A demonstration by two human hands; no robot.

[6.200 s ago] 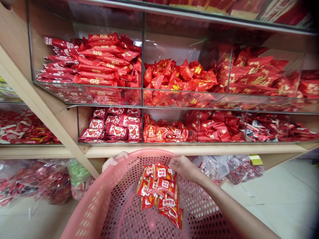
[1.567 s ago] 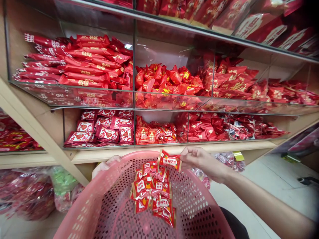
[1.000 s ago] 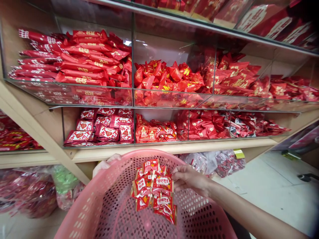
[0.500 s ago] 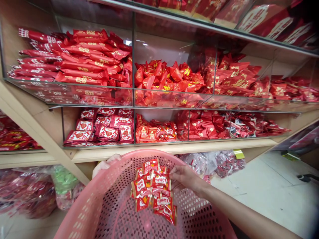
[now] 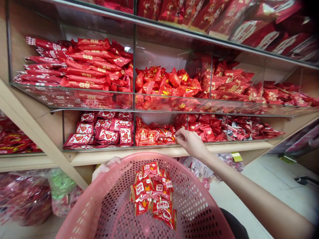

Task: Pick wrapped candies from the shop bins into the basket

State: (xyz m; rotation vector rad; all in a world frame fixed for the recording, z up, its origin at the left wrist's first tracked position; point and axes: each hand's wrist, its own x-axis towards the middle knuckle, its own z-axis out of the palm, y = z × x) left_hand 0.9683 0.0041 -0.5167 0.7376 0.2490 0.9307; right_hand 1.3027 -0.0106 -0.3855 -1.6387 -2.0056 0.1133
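A pink perforated plastic basket (image 5: 206, 204) is in front of me, and my left hand (image 5: 106, 167) grips its far left rim. Several small red packets (image 5: 152, 192) with white labels and gold edges lie piled inside it. My right hand (image 5: 185, 139) is above and beyond the far rim, at the front of the lower shelf. Its fingers are bent and pressed together beside a bin of small red packets (image 5: 152, 136). Whatever may be between those fingertips is hidden.
Shelves with clear dividers hold long red packets (image 5: 87, 69), twisted red packets (image 5: 171, 83) and white-and-red packets (image 5: 104, 134). Larger red bags (image 5: 259, 33) stand above. Below the wooden shelf edge (image 5: 224, 146) are plastic bags of goods (image 5: 27, 196) on the tiled floor.
My right hand has left the packets in the basket and moved up and forward to the lower shelf. The top of the pile looks different. My left hand stays on the rim.
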